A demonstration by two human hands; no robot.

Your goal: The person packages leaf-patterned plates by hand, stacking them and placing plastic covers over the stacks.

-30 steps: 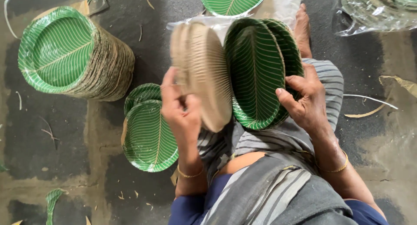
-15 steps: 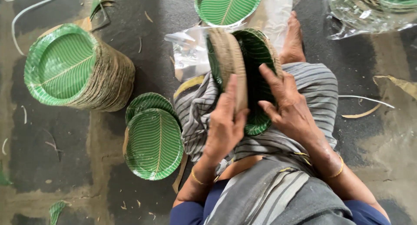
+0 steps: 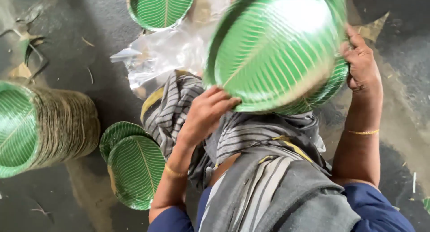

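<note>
Head view, looking straight down onto my lap: I held a small stack of green leaf-patterned plates (image 3: 275, 50) up on edge between both hands, tilted so the glossy green face turned toward the camera. My left hand (image 3: 207, 113) gripped the lower left rim, fingers curled over the edge; my right hand (image 3: 362, 64) clasped the right rim, thumb on the front and fingers behind. Both hands were closed on the stack, one on each side, neither plainly nearer than the other. The stack sat above my knees and the striped grey cloth (image 3: 251, 142) draped over them, with the printed leaf midrib running on a slant from lower left to upper right. Motion blur softened the top plate, so I could not tell how many plates lay behind it. To my left on the grey floor (image 3: 67, 43) lay two loose green plates (image 3: 134, 167), overlapping, and further left a tall stack of plates (image 3: 40, 124) tipped on its side, its brown paper edges showing. Ahead of my knees lay a crumpled clear plastic wrapper (image 3: 165, 57), touching another green plate (image 3: 161, 8) at the top edge. Bits of leaf scrap littered the floor. Nothing stood between my hands and the loose plates.
</note>
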